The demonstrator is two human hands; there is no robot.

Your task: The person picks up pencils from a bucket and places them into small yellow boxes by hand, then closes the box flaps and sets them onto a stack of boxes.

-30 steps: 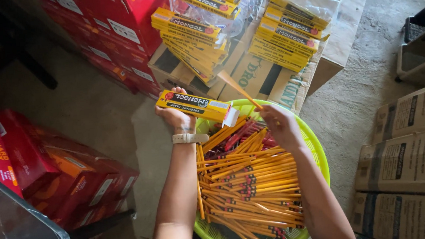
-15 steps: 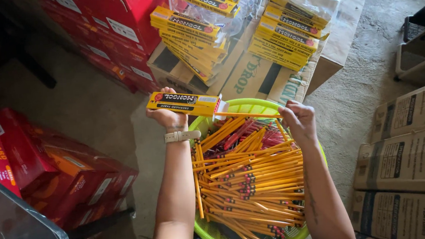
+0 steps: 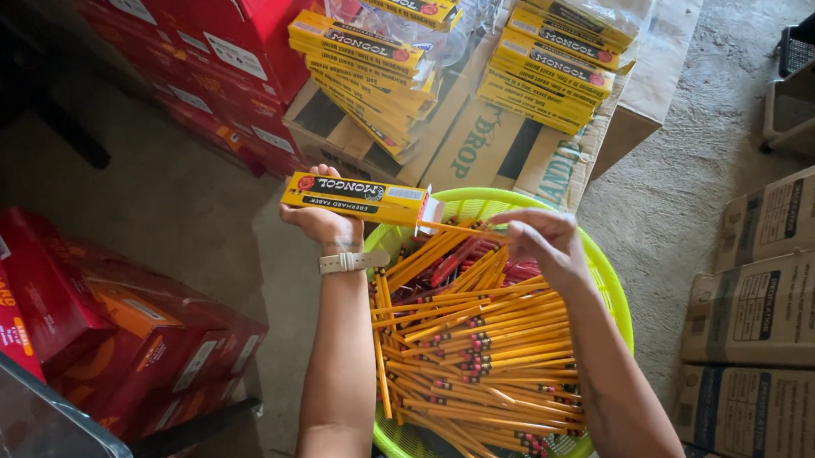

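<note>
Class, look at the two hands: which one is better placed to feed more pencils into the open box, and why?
Probably the right hand: its fingers already pinch a pencil at the yellow box mouth, above the basket. The left hand grips that box.

I am holding a yellow box [image 3: 358, 198] level, flap open, with a pencil [image 3: 460, 228] entering its open end.

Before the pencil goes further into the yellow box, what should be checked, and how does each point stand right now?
1. Left hand grips the yellow box firmly: ok.
2. Box's open flap end faces the right hand: ok.
3. Pencil held by the right hand lines up with the opening: ok.
4. Room left inside the box: cannot tell.
5. Green basket holds more pencils within reach: ok.
6. Pencil's point intact: cannot tell.
</note>
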